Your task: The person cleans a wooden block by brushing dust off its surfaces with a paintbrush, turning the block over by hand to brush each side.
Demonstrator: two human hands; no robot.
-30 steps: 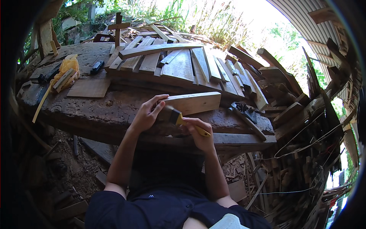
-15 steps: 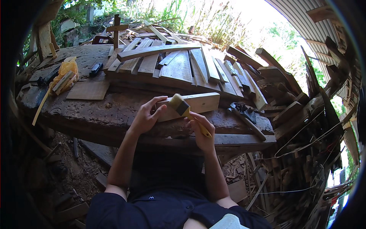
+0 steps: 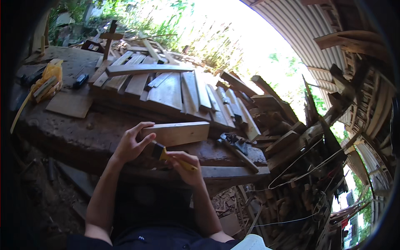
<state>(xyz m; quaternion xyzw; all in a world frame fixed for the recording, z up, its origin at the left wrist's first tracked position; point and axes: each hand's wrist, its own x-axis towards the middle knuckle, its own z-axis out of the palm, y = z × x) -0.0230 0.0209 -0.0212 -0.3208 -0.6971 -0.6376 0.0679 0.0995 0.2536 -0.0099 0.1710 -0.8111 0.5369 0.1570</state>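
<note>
A pale wooden block (image 3: pixel 179 134) stands on its long edge on the dark, weathered bench. My left hand (image 3: pixel 131 143) grips the block's left end, fingers over the top and thumb on the near face. In my right hand (image 3: pixel 185 166) is a flat paintbrush (image 3: pixel 161 152) with a yellow handle, its dark ferrule tilted up to the left. The brush head is close to my left thumb, by the block's lower left part. Its bristles are mostly hidden, and I cannot tell whether they touch the wood.
A hammer (image 3: pixel 239 155) lies right of the block, beside a dark metal tool. Several planks (image 3: pixel 166 91) cover the bench's far side. A yellow bag (image 3: pixel 49 77), a thin board (image 3: pixel 70 104) and a small black object (image 3: pixel 81 81) lie left. Scrap wood (image 3: pixel 287 166) is heaped at right.
The brush has dropped from in front of the block's face to its lower left, its bristles now mostly out of sight. My left hand still grips the block. The whole view has turned and shifted.
</note>
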